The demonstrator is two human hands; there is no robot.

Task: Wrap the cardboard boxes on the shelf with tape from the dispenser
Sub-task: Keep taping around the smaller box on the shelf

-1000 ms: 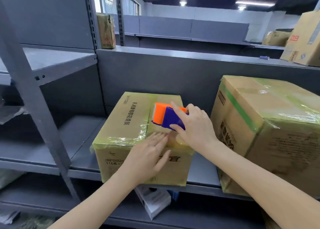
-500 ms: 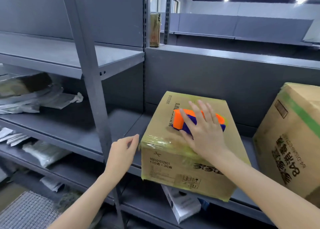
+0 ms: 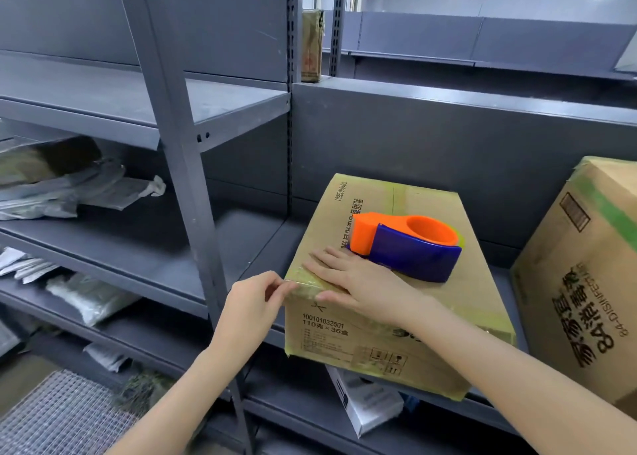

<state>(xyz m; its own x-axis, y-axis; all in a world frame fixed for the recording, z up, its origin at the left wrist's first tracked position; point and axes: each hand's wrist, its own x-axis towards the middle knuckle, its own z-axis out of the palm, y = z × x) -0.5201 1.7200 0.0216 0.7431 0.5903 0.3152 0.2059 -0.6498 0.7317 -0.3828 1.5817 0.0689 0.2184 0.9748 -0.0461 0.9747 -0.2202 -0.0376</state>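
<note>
A person's right hand (image 3: 358, 282) is lying flat, fingers straight, pressing the top of a cardboard box (image 3: 396, 344) on the grey shelf (image 3: 144, 244), while the left hand (image 3: 251, 303) is pinching the shiny tape (image 3: 303, 277) at the box's near left corner. The orange-and-blue tape dispenser (image 3: 406, 248) is resting on the box top, just beyond the right fingers.

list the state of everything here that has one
small box, closed, taped
tape dispenser, lying on the small box, unheld
left hand, pinching tape at the small box's corner
right hand, flat on the small box's top
large box, closed, green-taped
</note>
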